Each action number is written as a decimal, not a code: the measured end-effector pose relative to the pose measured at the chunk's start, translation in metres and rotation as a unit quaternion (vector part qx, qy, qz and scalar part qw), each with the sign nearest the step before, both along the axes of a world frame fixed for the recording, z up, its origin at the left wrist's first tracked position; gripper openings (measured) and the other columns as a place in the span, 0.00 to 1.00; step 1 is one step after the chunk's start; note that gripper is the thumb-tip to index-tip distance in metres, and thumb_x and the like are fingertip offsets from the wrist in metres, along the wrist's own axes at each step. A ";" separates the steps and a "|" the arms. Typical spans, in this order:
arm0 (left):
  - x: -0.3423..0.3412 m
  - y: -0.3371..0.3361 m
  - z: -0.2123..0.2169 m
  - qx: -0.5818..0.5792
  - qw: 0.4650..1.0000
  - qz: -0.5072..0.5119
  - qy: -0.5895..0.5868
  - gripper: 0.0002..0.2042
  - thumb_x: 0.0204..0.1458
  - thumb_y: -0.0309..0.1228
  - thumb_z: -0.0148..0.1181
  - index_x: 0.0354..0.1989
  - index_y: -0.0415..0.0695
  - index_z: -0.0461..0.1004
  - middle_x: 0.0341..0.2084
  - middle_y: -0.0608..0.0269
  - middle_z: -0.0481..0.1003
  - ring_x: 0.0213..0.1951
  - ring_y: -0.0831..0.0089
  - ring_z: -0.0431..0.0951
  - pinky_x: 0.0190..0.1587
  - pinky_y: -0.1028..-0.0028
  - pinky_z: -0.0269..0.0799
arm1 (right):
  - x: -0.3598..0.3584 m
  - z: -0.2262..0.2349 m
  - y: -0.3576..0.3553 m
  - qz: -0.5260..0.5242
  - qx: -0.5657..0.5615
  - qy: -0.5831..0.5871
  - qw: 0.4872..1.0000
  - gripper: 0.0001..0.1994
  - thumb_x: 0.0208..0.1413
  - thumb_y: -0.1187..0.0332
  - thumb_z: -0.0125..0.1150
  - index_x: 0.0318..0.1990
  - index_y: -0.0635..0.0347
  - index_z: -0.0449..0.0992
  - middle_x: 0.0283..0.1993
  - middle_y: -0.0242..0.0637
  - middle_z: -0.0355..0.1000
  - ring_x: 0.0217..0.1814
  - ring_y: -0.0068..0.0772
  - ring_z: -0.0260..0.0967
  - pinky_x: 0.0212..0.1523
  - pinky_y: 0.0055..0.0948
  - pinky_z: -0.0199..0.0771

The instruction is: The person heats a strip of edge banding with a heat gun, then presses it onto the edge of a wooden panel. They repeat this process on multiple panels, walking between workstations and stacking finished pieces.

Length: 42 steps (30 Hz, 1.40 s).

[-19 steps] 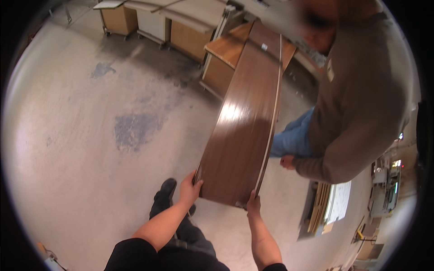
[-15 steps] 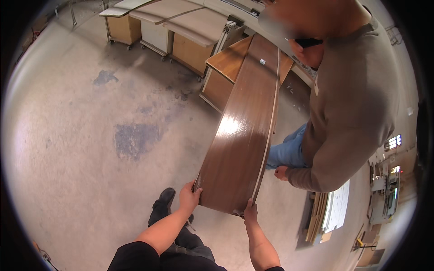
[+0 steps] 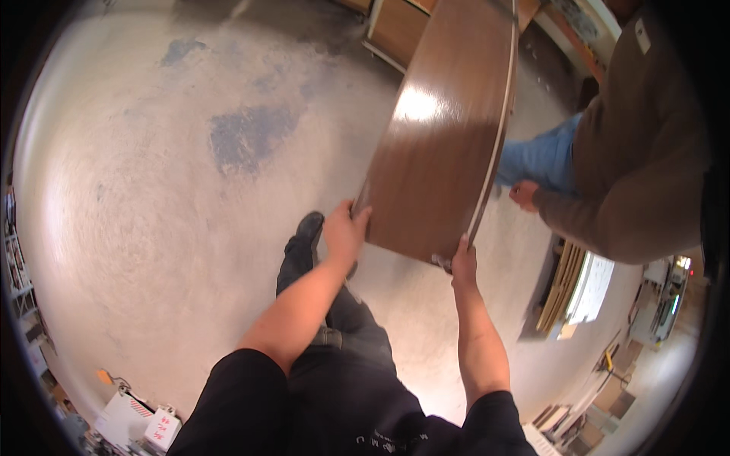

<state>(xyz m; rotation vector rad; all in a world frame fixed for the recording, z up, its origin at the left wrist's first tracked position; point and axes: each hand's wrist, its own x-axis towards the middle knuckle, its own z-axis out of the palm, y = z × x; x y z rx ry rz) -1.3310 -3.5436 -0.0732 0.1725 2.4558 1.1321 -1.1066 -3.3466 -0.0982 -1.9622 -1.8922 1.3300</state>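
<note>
A long, glossy brown wood panel point(image 3: 437, 152) stretches away from me toward the top of the head view, a light strip running along its right edge. My left hand point(image 3: 346, 235) grips its near left corner, thumb on top and fingers underneath. At the near right corner, my right hand point(image 3: 464, 262) is closed around the edge. The panel's far end runs out of view at the top.
A person in a brown sweatshirt point(image 3: 631, 159) and blue jeans stands right of the panel, one hand point(image 3: 523, 195) hanging low. Stacked boards point(image 3: 563, 285) lie on the floor at right. A wooden cabinet point(image 3: 397, 34) stands beyond the panel's left edge. White boxes point(image 3: 125, 416) sit lower left.
The view has tipped downward, so the panel, my hands and the other person appear higher and further right. Both hands keep their hold on the panel's near corners.
</note>
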 end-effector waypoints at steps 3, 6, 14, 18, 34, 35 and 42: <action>-0.008 -0.003 -0.010 0.116 0.992 -0.050 0.008 0.24 0.52 0.37 0.65 0.56 0.39 0.73 0.40 0.44 0.79 0.43 0.49 0.80 0.46 0.61 0.74 | -0.008 0.006 -0.001 -0.023 -0.028 -0.029 0.999 0.34 0.65 0.39 0.43 0.54 0.69 0.66 0.48 0.49 0.71 0.40 0.39 0.74 0.29 0.34 0.76; -0.010 -0.004 -0.021 0.113 0.989 -0.089 0.030 0.26 0.53 0.36 0.63 0.60 0.39 0.70 0.44 0.43 0.78 0.44 0.47 0.79 0.47 0.62 0.74 | -0.015 0.009 -0.003 -0.028 -0.013 -0.026 0.999 0.34 0.65 0.38 0.43 0.53 0.68 0.67 0.47 0.48 0.71 0.39 0.37 0.73 0.28 0.33 0.75; -0.058 -0.021 -0.023 0.130 0.942 -0.144 -0.275 0.25 0.53 0.37 0.66 0.58 0.38 0.71 0.35 0.60 0.80 0.36 0.72 0.79 0.40 0.72 0.74 | -0.009 0.021 -0.010 -0.015 0.025 -0.033 0.999 0.31 0.66 0.45 0.46 0.59 0.68 0.66 0.55 0.50 0.71 0.55 0.42 0.71 0.54 0.35 0.71; -0.077 -0.025 -0.012 0.167 0.894 -0.121 -0.398 0.20 0.60 0.38 0.59 0.56 0.39 0.72 0.36 0.66 0.77 0.35 0.77 0.77 0.38 0.73 0.74 | 0.006 0.010 -0.075 -0.176 0.111 0.076 0.975 0.26 0.65 0.54 0.52 0.59 0.69 0.65 0.57 0.48 0.70 0.60 0.44 0.68 0.59 0.33 0.68; -0.133 0.024 -0.019 -0.002 0.810 -0.393 -0.436 0.17 0.66 0.42 0.47 0.48 0.38 0.70 0.36 0.62 0.76 0.34 0.74 0.75 0.39 0.71 0.75 | -0.220 0.059 -0.255 0.121 -0.070 -0.068 0.988 0.15 0.65 0.61 0.45 0.47 0.65 0.69 0.33 0.56 0.76 0.38 0.59 0.76 0.40 0.51 0.74; -0.133 0.026 -0.020 0.012 0.805 -0.390 -0.447 0.18 0.65 0.42 0.48 0.48 0.37 0.70 0.37 0.61 0.75 0.36 0.73 0.75 0.39 0.71 0.75 | -0.226 0.062 -0.258 0.118 -0.075 -0.099 0.985 0.15 0.65 0.61 0.43 0.44 0.66 0.69 0.32 0.57 0.76 0.37 0.61 0.75 0.40 0.53 0.74; -0.139 0.041 -0.022 -0.001 0.797 -0.405 -0.448 0.17 0.65 0.41 0.50 0.50 0.38 0.70 0.38 0.60 0.76 0.37 0.74 0.77 0.41 0.71 0.76 | -0.248 0.071 -0.263 0.233 -0.050 -0.133 0.962 0.09 0.55 0.72 0.50 0.41 0.66 0.72 0.34 0.53 0.79 0.40 0.51 0.80 0.41 0.45 0.79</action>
